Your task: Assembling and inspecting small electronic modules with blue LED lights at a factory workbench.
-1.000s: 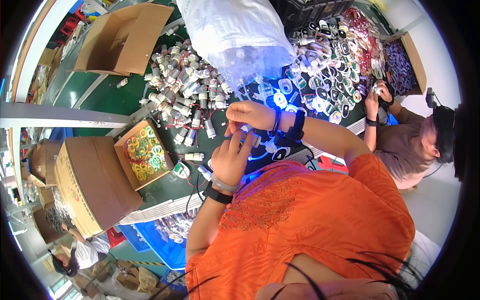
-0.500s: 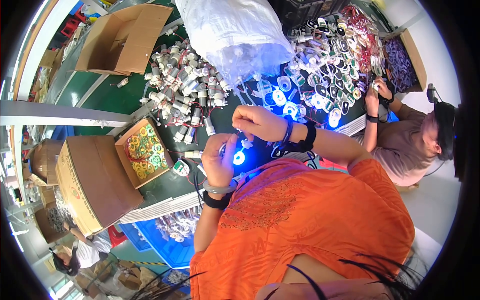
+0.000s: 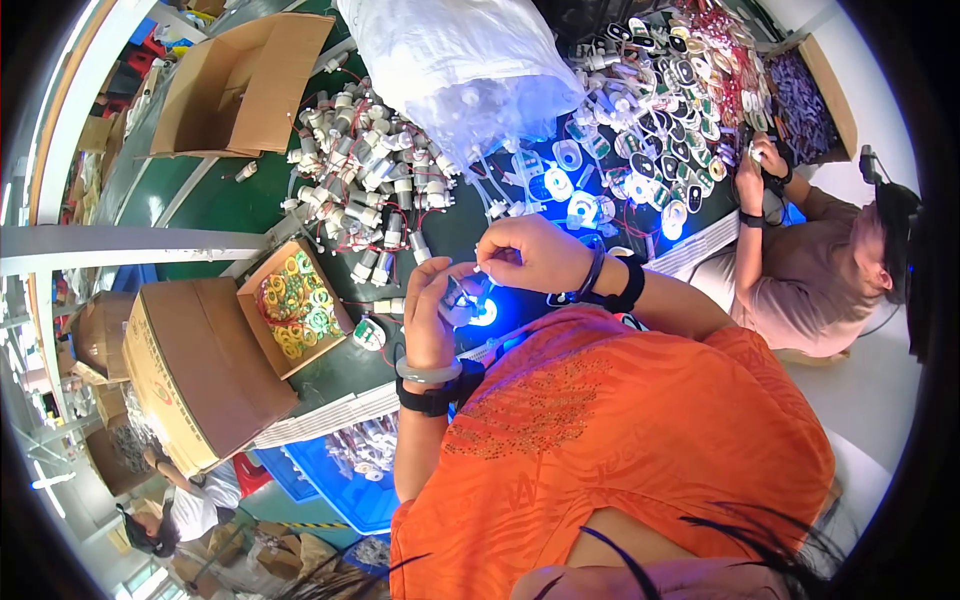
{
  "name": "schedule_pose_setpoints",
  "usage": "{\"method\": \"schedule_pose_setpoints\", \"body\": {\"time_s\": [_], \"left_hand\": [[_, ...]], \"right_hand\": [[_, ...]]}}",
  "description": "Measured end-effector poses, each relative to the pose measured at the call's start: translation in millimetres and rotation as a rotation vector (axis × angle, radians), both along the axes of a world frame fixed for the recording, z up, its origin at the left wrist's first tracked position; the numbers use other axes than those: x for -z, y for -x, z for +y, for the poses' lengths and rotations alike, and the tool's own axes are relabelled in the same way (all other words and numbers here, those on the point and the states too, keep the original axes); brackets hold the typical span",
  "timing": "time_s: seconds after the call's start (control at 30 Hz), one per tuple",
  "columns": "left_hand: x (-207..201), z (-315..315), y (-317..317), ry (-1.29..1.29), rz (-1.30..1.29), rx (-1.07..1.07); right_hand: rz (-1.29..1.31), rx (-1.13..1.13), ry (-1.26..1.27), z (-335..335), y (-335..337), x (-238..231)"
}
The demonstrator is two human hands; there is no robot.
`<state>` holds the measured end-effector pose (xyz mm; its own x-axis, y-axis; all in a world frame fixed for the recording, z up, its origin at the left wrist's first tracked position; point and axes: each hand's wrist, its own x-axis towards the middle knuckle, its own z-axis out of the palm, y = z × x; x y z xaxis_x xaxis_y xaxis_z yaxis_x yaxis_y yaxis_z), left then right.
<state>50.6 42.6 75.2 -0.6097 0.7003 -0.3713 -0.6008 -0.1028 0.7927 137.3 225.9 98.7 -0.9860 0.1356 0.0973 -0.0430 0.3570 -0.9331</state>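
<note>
My left hand (image 3: 430, 308) is closed around a small clear-and-grey plastic part (image 3: 458, 303). Just beside it a round part (image 3: 483, 313) glows bright blue, and I cannot tell whether the two are joined. My right hand (image 3: 532, 258) hovers close to the left one, thumb and forefinger pinched at the top of the held part; what they pinch is too small to make out. Beyond my right hand lie more blue-lit round parts (image 3: 582, 208) with wires. A white oval part with a green board (image 3: 369, 333) rests left of my left hand.
Behind my hands lie a heap of small motors (image 3: 375, 165), a large white plastic bag (image 3: 460, 60) and many oval boards (image 3: 660, 150). On the left stand a box of coloured rings (image 3: 295, 305) and a carton (image 3: 205, 365). A co-worker (image 3: 815, 260) works at the right.
My left hand has turned and opened out somewhat, so the clear plastic part now shows. My right hand has shifted slightly right and down, still pinched. The view has moved a little.
</note>
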Motion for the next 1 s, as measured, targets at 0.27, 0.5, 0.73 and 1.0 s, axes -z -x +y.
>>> {"method": "schedule_pose_setpoints", "body": {"time_s": [0.27,0.5,0.73,1.0], "left_hand": [[-15,8,-11,-0.028,0.195,-0.051],[-19,13,-22,-0.117,0.370,-0.036],[10,1,-23,0.058,0.135,0.043],[18,-13,-15,0.965,1.521,0.266]], "right_hand": [[-0.147,-0.117,0.266,-13,-11,7],[-0.325,0.050,0.521,-23,-11,12],[-0.076,0.093,0.385,-34,-13,39],[-0.135,0.102,0.399,-28,-13,38]]}}
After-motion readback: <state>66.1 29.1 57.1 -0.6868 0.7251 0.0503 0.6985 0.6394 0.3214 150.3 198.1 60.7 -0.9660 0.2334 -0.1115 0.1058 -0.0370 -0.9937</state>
